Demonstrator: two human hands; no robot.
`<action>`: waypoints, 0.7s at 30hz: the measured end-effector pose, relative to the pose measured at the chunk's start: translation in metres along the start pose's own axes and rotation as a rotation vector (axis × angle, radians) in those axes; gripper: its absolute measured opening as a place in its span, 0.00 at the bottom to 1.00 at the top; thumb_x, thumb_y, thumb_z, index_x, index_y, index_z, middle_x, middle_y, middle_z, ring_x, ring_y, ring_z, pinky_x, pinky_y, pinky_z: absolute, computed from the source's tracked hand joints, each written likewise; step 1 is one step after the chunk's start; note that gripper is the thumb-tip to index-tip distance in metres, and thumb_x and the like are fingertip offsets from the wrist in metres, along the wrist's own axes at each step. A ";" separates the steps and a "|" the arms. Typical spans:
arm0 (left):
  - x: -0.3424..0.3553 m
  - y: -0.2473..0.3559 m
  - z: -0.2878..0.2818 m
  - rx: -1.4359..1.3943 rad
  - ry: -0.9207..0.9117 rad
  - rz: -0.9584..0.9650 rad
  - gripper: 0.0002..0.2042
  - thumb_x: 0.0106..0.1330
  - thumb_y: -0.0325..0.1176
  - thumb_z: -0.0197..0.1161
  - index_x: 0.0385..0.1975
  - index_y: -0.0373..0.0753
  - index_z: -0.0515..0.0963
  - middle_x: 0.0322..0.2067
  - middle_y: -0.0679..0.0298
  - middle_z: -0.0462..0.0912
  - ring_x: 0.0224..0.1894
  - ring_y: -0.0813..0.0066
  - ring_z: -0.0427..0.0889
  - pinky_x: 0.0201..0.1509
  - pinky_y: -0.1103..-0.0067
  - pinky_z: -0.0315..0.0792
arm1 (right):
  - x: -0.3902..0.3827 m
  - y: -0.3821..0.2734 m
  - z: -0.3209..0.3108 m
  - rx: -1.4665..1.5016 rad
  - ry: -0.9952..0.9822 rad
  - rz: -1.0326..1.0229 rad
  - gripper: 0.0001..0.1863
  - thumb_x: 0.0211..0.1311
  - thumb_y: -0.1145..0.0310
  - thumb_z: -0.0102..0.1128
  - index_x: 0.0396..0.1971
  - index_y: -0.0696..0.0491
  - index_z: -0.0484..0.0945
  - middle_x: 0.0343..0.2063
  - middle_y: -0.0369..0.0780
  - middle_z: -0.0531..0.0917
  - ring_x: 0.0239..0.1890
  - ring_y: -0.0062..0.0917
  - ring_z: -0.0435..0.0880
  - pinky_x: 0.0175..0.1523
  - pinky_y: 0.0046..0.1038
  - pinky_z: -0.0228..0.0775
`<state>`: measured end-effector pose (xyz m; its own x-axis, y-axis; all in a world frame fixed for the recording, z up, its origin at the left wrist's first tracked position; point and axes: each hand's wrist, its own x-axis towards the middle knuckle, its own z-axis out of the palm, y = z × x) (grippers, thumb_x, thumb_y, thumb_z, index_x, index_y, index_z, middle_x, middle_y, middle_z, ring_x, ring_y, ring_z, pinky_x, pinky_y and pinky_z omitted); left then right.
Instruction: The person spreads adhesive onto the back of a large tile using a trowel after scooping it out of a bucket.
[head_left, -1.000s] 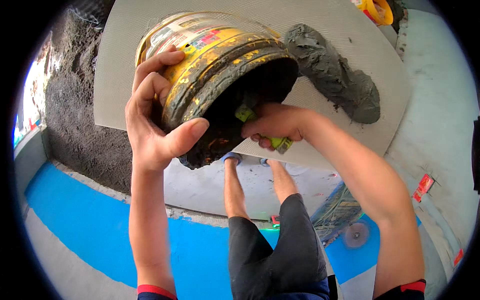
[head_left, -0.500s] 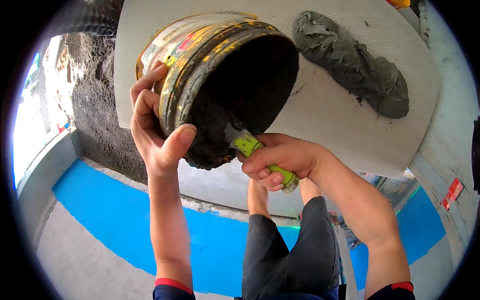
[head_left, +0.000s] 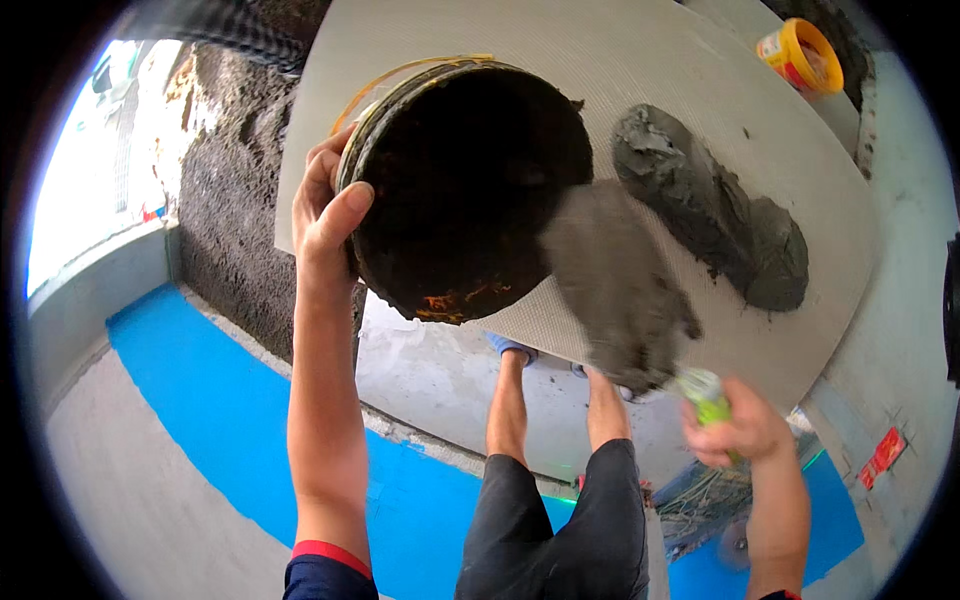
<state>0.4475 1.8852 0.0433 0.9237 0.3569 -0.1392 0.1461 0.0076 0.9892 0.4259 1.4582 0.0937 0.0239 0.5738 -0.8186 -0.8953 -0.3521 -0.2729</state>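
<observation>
My left hand (head_left: 325,215) grips the rim and side of a large bucket (head_left: 460,200), tipped so its dark, grimy mouth faces me. To the right of the bucket, my right hand (head_left: 740,425) is closed around the lime-green handle of a trowel (head_left: 708,400). Its blade is coated with grey mortar and blurred by motion, close to the bucket's lower right edge. Beyond lies a large pale tile (head_left: 690,80) with a fine textured face. A thick, lumpy ridge of grey mortar (head_left: 715,210) rests on its right part.
A small yellow bucket (head_left: 775,50) stands at the far right corner. Rough dark wet ground (head_left: 225,180) lies left of the tile. A bright blue strip (head_left: 230,375) crosses the floor nearer me, and a red piece (head_left: 882,458) sits at right.
The trowel has come out of the bucket and swung right and toward me, carrying mortar. The bucket's mouth has turned more toward me. More of the small yellow bucket shows.
</observation>
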 end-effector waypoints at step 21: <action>0.030 0.001 0.028 0.221 -0.094 0.066 0.30 0.38 0.54 0.72 0.28 0.30 0.74 0.42 0.57 0.72 0.42 0.70 0.73 0.47 0.78 0.68 | 0.070 0.062 -0.087 -1.000 1.175 -0.295 0.14 0.51 0.68 0.60 0.34 0.61 0.73 0.25 0.51 0.80 0.30 0.46 0.80 0.34 0.40 0.70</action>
<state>0.4856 1.8698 0.0385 0.9613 0.2610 -0.0880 0.1483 -0.2211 0.9639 0.4107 1.4125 -0.0247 0.8839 0.0018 -0.4677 -0.1618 -0.9370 -0.3095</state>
